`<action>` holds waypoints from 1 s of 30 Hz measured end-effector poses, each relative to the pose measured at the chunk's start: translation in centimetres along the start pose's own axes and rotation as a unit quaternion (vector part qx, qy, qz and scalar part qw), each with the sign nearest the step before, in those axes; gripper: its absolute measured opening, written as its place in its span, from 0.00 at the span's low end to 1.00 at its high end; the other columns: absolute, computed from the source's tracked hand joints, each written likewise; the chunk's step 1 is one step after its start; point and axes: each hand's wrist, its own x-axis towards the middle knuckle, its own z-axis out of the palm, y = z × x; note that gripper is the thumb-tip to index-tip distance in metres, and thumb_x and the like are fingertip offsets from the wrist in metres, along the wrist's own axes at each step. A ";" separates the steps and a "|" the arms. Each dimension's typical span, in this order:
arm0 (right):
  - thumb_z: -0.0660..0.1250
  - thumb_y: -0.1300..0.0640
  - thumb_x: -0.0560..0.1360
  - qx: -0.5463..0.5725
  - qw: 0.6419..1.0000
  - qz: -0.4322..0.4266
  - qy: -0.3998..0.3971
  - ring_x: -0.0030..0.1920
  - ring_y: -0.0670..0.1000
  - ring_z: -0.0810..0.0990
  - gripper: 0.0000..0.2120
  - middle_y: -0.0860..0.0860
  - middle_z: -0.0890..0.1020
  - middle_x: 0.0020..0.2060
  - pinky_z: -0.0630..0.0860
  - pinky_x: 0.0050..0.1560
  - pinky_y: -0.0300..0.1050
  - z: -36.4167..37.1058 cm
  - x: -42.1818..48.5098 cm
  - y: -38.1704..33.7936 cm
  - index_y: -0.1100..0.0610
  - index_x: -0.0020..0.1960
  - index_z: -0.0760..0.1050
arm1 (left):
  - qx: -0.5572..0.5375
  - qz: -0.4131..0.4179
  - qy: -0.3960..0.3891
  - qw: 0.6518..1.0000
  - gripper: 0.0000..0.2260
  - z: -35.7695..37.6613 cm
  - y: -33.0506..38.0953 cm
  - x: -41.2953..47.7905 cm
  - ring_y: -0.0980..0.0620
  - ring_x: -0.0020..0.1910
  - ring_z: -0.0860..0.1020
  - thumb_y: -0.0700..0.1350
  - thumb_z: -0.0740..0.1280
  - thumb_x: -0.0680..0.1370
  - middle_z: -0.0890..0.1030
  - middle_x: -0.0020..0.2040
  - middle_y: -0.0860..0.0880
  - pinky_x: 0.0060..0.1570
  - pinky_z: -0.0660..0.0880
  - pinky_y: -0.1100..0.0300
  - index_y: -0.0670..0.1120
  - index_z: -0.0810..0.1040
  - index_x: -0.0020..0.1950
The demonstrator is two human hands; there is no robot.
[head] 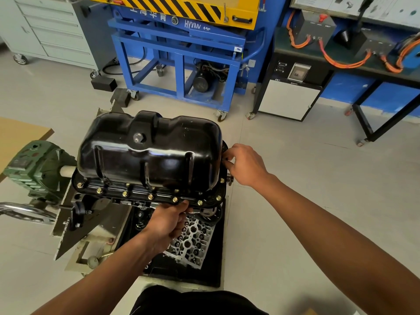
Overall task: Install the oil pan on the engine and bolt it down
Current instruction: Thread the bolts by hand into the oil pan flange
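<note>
Oil pan sits sump-up on the inverted engine, flange down on the block. Its long axis runs left–right across the view, w/ drain plug on top. Brass-coloured bolts stand in the near long flange & round the right-hand corner. The far flange is hidden behind the pan body, so no telling what's in there. Right grip is at the pan's right short end, touching the flange, fingers curled & pinching sth small, prob. a bolt but too small to confirm. Left grip is just below the near flange, toward its right half, fingers hooked round the edge & holding it. So both grips cluster at the right end; the left end, by the stand's green gearbox, is well apart from either. Judgement: bolt-starting stage, visible sides nearly filled. Any hole on the right short end lies nearest the right grip, w/ the left grip steadying. Cylinder head lies on the tray below the engine.
</note>
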 end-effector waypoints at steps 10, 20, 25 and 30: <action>0.67 0.56 0.77 -0.002 1.000 -0.021 -0.001 0.43 0.53 0.76 0.07 0.49 0.78 0.44 0.68 0.34 0.44 -0.1 -0.4 -0.3 0.53 0.52 0.83 | 0.000 0.002 -0.002 1.000 0.12 0.1 0.1 -0.2 0.56 0.23 0.55 0.45 0.63 0.84 0.59 0.26 0.52 0.19 0.53 0.65 0.40 0.78 0.45; 0.66 0.53 0.79 -0.026 1.000 0.001 0.007 0.42 0.54 0.76 0.07 0.49 0.77 0.42 0.65 0.32 0.42 0.0 -0.3 -0.5 0.55 0.48 0.81 | 0.006 0.007 -0.005 1.000 0.12 0.1 0.3 -0.4 0.56 0.23 0.56 0.45 0.63 0.84 0.60 0.27 0.52 0.20 0.53 0.65 0.40 0.78 0.45; 0.66 0.57 0.78 -0.001 1.000 -0.014 -0.005 0.43 0.53 0.77 0.07 0.50 0.77 0.44 0.72 0.35 0.45 -0.2 -0.4 -0.6 0.53 0.53 0.82 | 0.008 0.006 -0.006 1.000 0.12 0.2 0.3 -0.5 0.55 0.24 0.55 0.45 0.63 0.84 0.60 0.27 0.52 0.20 0.52 0.64 0.40 0.78 0.45; 0.66 0.56 0.79 -0.018 1.000 0.003 -0.003 0.42 0.54 0.77 0.06 0.50 0.77 0.43 0.67 0.33 0.44 -0.1 -0.3 -0.7 0.55 0.48 0.81 | 0.005 0.002 -0.003 1.000 0.12 0.1 0.3 -0.4 0.55 0.24 0.56 0.45 0.63 0.84 0.60 0.27 0.52 0.21 0.52 0.64 0.40 0.78 0.45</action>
